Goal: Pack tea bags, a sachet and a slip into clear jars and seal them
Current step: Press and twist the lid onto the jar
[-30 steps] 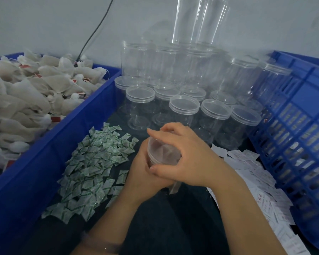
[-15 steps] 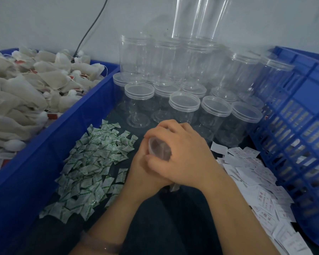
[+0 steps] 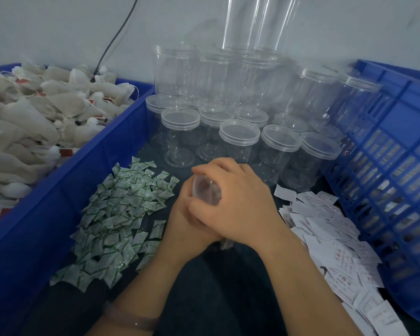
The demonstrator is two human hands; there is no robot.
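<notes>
Pale grey wall (image 3: 58,27) behind; black cable (image 3: 116,37) down it; dark tabletop (image 3: 228,287) below.

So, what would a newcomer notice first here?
Both hands meet at the centre: the left hand and right hand grip one clear jar. Behind them stand many empty jars. Tea bags fill the blue crate at left; green sachets and white slips flank the hands.

Open lane: bare dark surface (image 3: 228,294) between sachet pile (image 3: 117,214) and slip pile (image 3: 325,238). Jars (image 3: 238,134) wall off rear, stacked higher at back. Blue bin (image 3: 58,202) closes left side; blue crate (image 3: 386,166) closes right.
</notes>
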